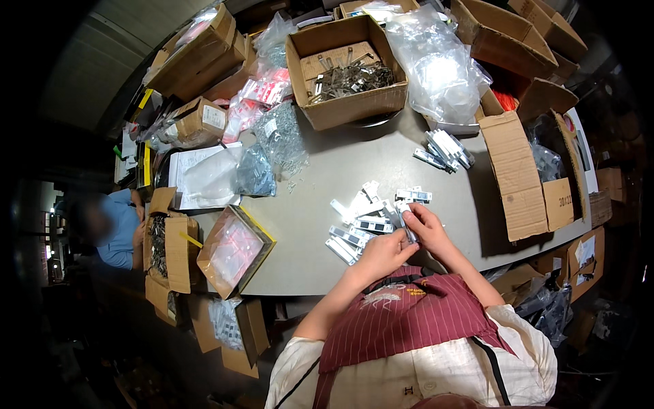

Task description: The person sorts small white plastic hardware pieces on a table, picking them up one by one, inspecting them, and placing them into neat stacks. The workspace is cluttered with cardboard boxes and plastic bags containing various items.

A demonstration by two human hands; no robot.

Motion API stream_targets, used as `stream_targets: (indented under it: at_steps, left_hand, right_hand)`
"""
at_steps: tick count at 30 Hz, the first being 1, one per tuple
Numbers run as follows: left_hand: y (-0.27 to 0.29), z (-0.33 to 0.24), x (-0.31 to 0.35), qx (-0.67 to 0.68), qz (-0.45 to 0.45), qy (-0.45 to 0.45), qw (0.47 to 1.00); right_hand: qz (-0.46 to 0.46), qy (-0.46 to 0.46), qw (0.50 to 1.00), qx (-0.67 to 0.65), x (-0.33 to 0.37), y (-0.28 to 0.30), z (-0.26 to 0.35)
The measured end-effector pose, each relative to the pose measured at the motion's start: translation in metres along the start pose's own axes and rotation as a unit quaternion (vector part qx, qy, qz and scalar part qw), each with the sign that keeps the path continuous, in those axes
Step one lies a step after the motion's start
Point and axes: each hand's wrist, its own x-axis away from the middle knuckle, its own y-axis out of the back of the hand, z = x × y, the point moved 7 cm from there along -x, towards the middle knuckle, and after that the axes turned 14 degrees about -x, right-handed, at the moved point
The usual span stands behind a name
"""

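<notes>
Your left hand [385, 252] and right hand [426, 227] pinch a slim part [409, 230] beside a loose pile [371, 225], an open carton [357, 110] standing far and a flapped box [512, 178] right.

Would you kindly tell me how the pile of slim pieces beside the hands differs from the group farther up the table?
The pile is larger and loosely scattered, its pieces pointing various ways; the group is smaller and more compact, its pieces mostly aligned. The pile lies close to the left hand and right hand; the group lies apart from both. Both hold slim white and grey pieces.
</notes>
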Motion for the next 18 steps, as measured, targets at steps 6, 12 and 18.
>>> stream_targets:
  at_steps: [6,12,18]
  left_hand:
    - [-0.001,-0.004,0.003,-0.005,-0.033,-0.011,0.999]
    - [-0.007,0.009,-0.004,-0.049,-0.026,0.017,0.998]
    - [-0.007,0.002,0.001,0.004,0.005,0.017,1.000]
  right_hand:
    - [0.013,0.011,1.000,0.003,0.001,-0.007,0.005]
    - [0.012,0.041,0.999,-0.011,0.001,-0.007,0.006]
    - [0.027,0.078,0.992,0.092,0.004,-0.008,0.013]
